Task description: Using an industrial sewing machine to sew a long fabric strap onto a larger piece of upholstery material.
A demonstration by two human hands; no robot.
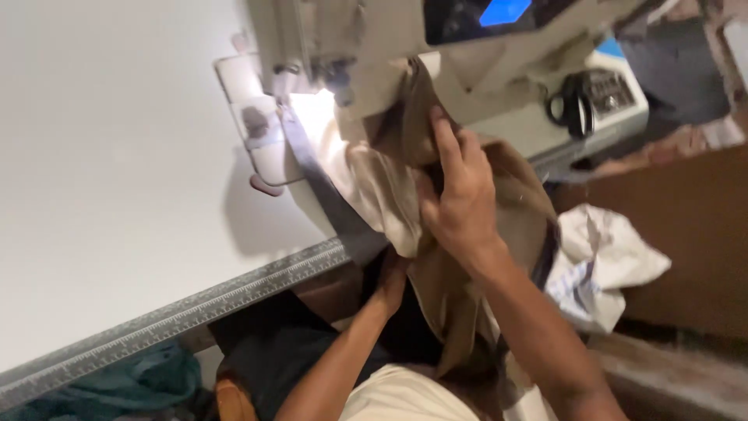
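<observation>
A tan and cream piece of cloth [374, 175] lies bunched under the head of a white sewing machine [351, 31], lit by the machine's lamp. My right hand [460, 199] presses on top of the cloth and grips a fold of it close to the needle area. My left hand [389, 281] reaches up from below the table edge and holds the underside of the same cloth, mostly hidden by it. The cloth hangs down over my lap [444, 312].
A white table [109, 156] spreads to the left, edged by a grey ruler strip [195, 304]. Black scissors [573, 105] rest on the machine bed at the right. White crumpled cloth [608, 257] lies to the right, teal cloth [132, 382] lower left.
</observation>
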